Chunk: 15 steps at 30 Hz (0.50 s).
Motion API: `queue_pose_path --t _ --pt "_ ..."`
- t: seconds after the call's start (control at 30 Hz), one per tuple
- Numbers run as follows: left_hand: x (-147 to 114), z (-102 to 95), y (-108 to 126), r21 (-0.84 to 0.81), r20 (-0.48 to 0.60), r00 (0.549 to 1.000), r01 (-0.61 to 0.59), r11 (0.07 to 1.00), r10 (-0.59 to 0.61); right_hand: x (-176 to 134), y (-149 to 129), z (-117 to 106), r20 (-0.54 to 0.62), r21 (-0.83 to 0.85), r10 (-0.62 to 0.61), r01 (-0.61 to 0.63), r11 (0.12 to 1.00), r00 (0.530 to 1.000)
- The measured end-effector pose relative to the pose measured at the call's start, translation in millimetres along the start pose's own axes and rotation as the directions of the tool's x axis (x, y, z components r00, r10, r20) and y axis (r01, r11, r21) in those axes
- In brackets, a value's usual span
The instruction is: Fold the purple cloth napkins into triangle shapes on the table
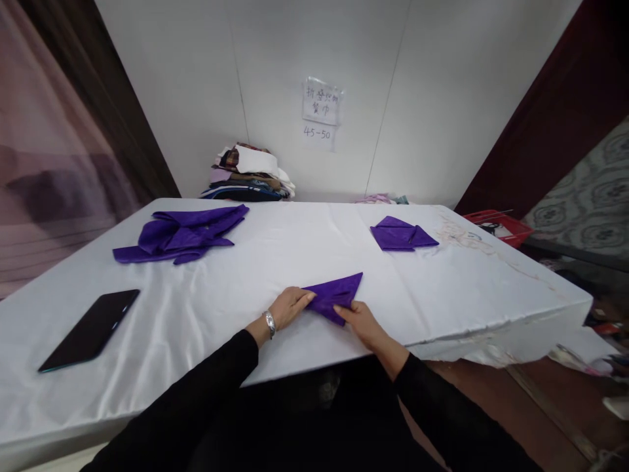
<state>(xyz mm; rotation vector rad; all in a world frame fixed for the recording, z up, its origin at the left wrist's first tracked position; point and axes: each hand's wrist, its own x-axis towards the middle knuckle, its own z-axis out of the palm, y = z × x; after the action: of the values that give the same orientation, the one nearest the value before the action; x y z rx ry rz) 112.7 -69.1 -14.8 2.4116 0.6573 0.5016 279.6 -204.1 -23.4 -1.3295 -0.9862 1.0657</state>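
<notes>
Between my two hands is a purple cloth napkin (334,294), folded into a pointed shape just above the table's near edge. My left hand (289,307), with a silver bracelet at the wrist, pinches its left end between thumb and fingers. At the lower right corner my right hand (362,322) grips the fabric, thumb on top. The fingers under the cloth are hidden. Farther back on the right lies a folded purple napkin (400,235) with a point to the right. A loose heap of purple napkins (184,233) rests at the back left.
A white satin cloth covers the table (295,242). On its left lies a dark tablet (93,331). Behind the table are stacked clothes (250,174) and a wall sign (322,103). Loose threads (462,236) and a red basket (501,226) are at the right.
</notes>
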Motion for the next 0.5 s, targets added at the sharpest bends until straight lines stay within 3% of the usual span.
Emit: queue_pose_path --t 0.1,0.17,0.33,0.5 --pt "1.8 2.2 -4.3 -0.025 -0.028 0.999 0.042 0.999 -0.043 15.7 -3.7 -15.7 -0.052 0.267 0.178 -0.158 0.951 0.983" --pt "5.4 5.1 -5.6 -0.049 -0.055 0.996 0.067 0.997 -0.07 27.0 -3.2 -24.2 -0.064 0.339 0.241 -0.206 0.918 0.968" --pt "18.3 14.6 -9.7 -0.063 -0.094 0.984 0.145 0.987 -0.15 44.6 0.8 -34.4 -0.1 0.35 0.277 -0.227 0.909 0.955" --pt "25.5 19.9 -14.0 -0.107 -0.077 0.982 0.164 0.981 -0.172 51.2 -2.3 -43.8 -0.185 0.252 0.238 -0.188 0.949 0.954"
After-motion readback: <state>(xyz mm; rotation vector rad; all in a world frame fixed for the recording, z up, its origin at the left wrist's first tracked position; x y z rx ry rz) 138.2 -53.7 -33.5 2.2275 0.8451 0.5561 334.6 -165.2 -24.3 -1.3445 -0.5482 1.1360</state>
